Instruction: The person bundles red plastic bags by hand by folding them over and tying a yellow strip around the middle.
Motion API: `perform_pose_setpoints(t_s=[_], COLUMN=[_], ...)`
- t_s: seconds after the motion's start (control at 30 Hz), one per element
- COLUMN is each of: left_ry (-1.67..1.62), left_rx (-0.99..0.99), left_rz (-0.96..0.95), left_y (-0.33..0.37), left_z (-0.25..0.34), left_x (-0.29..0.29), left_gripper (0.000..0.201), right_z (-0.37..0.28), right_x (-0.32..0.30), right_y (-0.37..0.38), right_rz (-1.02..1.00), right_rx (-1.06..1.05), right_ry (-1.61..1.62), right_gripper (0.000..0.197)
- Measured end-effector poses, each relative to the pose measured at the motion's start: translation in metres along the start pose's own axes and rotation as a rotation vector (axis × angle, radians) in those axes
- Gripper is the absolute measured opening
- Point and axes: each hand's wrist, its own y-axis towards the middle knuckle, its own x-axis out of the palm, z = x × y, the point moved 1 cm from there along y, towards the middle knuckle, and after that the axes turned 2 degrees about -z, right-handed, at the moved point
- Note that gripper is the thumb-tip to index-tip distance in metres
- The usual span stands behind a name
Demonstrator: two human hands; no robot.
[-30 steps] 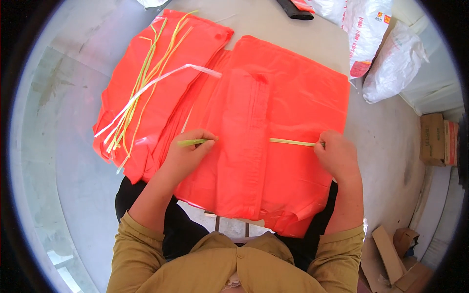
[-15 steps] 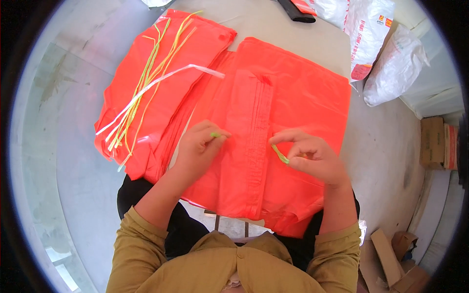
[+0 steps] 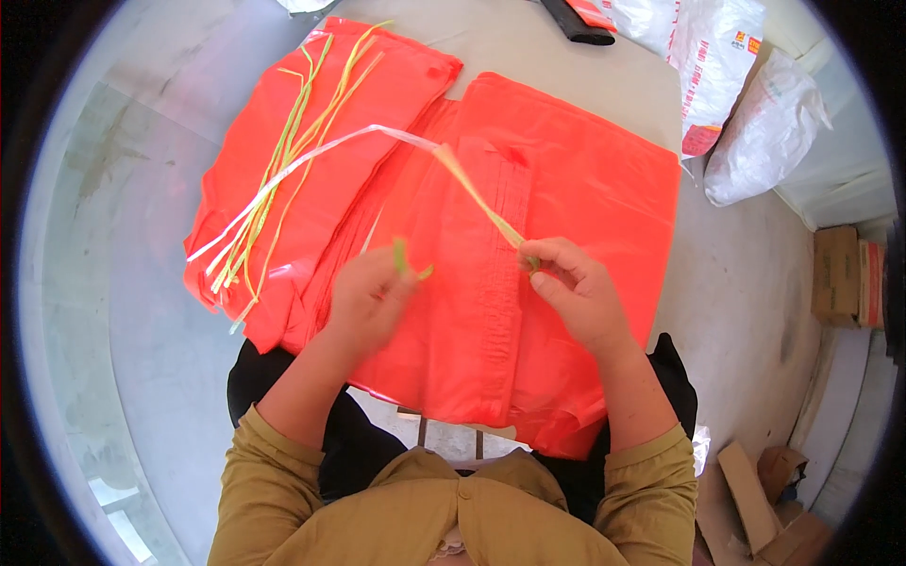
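Observation:
My left hand [image 3: 370, 300] is pinched shut on a short green plastic strip [image 3: 401, 255], slightly blurred, above the middle of the red plastic bags. My right hand [image 3: 580, 292] pinches one end of a yellow-green plastic strip [image 3: 481, 203], which slants up and to the left over the pleated band of the right-hand bag stack [image 3: 595, 160]. Its far end meets the tip of a white strip [image 3: 354, 132]; whether they are joined I cannot tell. Several loose yellow and green strips [image 3: 293, 141] lie across the left-hand bag stack [image 3: 241, 170].
The bags rest on a pale tabletop [image 3: 623, 80] in front of me. A black and red item [image 3: 580, 24] lies at its far edge. White printed sacks [image 3: 764, 127] stand at the far right. Cardboard boxes [image 3: 835, 274] and loose cardboard pieces [image 3: 750, 495] are on the right.
My right hand has moved slightly left and up, its fingers now closer together. The yellow-green strip now stretches out from it. My left hand has shifted a little left and down.

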Motion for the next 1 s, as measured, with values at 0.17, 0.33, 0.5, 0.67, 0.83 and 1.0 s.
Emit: perform_pose_setpoints(t_s=[0.17, 0.33, 0.5, 0.67, 0.83, 1.0], left_ry=[0.035, 0.060, 0.277, 0.226, 0.003, 0.037], left_rx=[0.304, 0.384, 0.459, 0.372, 0.124, -0.146], left_rz=[-0.094, -0.053, -0.036, -0.087, -0.042, -0.134], left_y=[0.011, 0.016, 0.027, 0.027, 0.023, 0.023], left_z=[0.025, 0.023, 0.021, 0.027, 0.026, 0.026], left_x=[0.032, 0.042, 0.038, 0.037, 0.046, 0.047], left_gripper=[0.013, 0.026, 0.026, 0.020, 0.015, 0.010], right_z=[0.004, 0.014, 0.017, 0.020, 0.010, 0.018], right_x=[0.016, 0.030, 0.030, 0.031, 0.040, 0.034], right_y=[-0.001, 0.003, 0.001, 0.000, -0.003, -0.001], right_rz=[-0.001, -0.009, 0.011, 0.018, 0.135, 0.162], right_rx=[-0.209, -0.438, -0.409, -0.358, -0.265, -0.483], right_ry=[-0.419, -0.684, -0.659, -0.579, -0.449, -0.657], right_gripper=[0.034, 0.033, 0.034, 0.035, 0.034, 0.030])
